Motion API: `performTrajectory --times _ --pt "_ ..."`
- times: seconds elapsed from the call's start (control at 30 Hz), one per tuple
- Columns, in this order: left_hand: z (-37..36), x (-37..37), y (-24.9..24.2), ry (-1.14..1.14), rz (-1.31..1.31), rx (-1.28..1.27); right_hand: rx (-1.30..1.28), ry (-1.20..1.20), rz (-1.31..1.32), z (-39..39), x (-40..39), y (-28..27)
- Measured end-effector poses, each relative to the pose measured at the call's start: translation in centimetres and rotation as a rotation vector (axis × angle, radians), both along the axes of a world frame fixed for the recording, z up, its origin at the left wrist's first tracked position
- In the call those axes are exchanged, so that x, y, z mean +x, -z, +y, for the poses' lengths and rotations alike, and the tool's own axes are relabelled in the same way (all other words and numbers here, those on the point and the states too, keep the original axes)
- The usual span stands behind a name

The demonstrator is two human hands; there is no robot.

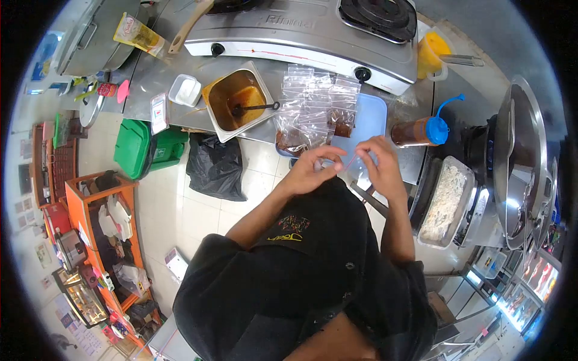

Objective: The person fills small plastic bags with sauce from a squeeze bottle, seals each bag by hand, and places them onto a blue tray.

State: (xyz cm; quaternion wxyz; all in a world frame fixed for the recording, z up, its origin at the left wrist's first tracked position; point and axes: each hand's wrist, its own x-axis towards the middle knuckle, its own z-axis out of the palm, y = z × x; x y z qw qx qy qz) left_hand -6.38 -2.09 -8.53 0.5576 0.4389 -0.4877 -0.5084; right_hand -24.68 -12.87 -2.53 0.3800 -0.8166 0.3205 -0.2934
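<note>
My left hand [314, 170] and my right hand [380, 165] are raised close together at the counter's front edge, in front of my chest. A small clear plastic bag [351, 161] seems to be pinched between them, mostly see-through. Beyond the hands, many clear zip bags [313, 99], some with dark brown sauce [292, 143] at the bottom, lie spread over a light blue tray [370, 114]. To their left stands a square metal pan [238, 99] of brown sauce, with a black ladle [256, 107] resting in it.
A gas stove [271, 36] runs along the back. A blue-capped bottle [421, 131] and a tray of white flaky food [444, 201] are at right. A small white container [185, 90] is left of the pan. A green bin [133, 147] and black bag [214, 165] are on the floor.
</note>
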Motion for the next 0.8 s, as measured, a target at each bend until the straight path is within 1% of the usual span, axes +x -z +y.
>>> performTrajectory --times 0.03,0.07,0.13,0.17,0.2,0.23,0.27,0.33,0.37,0.4,0.47,0.5,0.53,0.57,0.63,0.67,0.7,0.73,0.77,0.8 --pt "0.3 0.0 -1.3 0.009 -0.075 0.102 0.011 -0.083 0.067 0.2 -0.2 0.2" --pt "0.3 -0.1 -1.6 -0.001 -0.073 0.1 0.022 -0.171 0.135 0.4 -0.4 0.3" --pt "0.2 0.0 -1.9 0.049 -0.223 0.182 0.036 -0.228 0.166 0.7 -0.2 0.5" --pt "0.3 -0.1 -1.9 0.03 -0.223 0.177 -0.016 -0.22 0.175 0.8 -0.2 0.8" --pt "0.3 -0.1 -1.8 0.002 -0.296 0.16 -0.069 -0.211 0.182 0.9 0.0 0.8" --pt "0.4 -0.2 -1.8 -0.026 -0.369 0.145 -0.309 -0.009 0.157 1.9 0.8 0.5" --pt "0.8 -0.4 -1.9 -0.044 -0.371 0.143 -0.315 -0.025 0.151 2.5 0.7 0.4" --pt "1.6 -1.2 -2.2 -0.114 -0.33 0.215 -0.061 0.063 0.151 3.5 0.2 0.2" --pt "2.0 -1.8 -2.1 -0.129 -0.327 0.216 0.086 -0.054 0.267 3.9 -0.4 -0.4" --pt "2.5 -2.5 -2.0 -0.12 -0.372 0.186 0.087 -0.065 0.272 4.5 -1.2 0.2" --pt "3.3 -3.8 -1.9 -0.117 -0.411 0.156 0.146 -0.23 0.279 5.4 -2.8 1.8" --pt "3.7 -4.5 -2.0 -0.04 -0.211 0.263 0.145 -0.24 0.289 5.5 -3.6 1.5" --pt "4.1 -5.2 -1.9 0.038 -0.008 0.366 0.229 -0.257 0.296 5.6 -4.4 0.9" --pt "4.6 -6.1 -1.4 0.031 0.005 0.372 0.319 -0.272 0.303 5.9 -5.3 0.4" --pt "5.2 -7.5 -0.5 0.045 0.189 0.312 0.349 -0.31 0.338 5.9 -6.7 -0.2" --pt "5.5 -8.2 -0.4 0.041 0.197 0.316 0.372 -0.34 0.362 6.1 -7.2 -0.3" --pt "5.8 -8.7 -1.2 0.052 0.063 0.301 0.188 -0.304 0.38 6.9 -7.7 0.4" --pt "6.1 -9.2 -1.7 0.065 -0.073 0.288 0.197 -0.307 0.383 7.5 -8.0 0.8" --pt "6.4 -9.8 -1.2 0.065 -0.071 0.297 0.113 -0.272 0.451 8.0 -8.2 1.3" --pt "6.4 -10.5 -0.1 -0.009 -0.215 0.259 0.028 -0.234 0.518 8.5 -8.3 1.7"
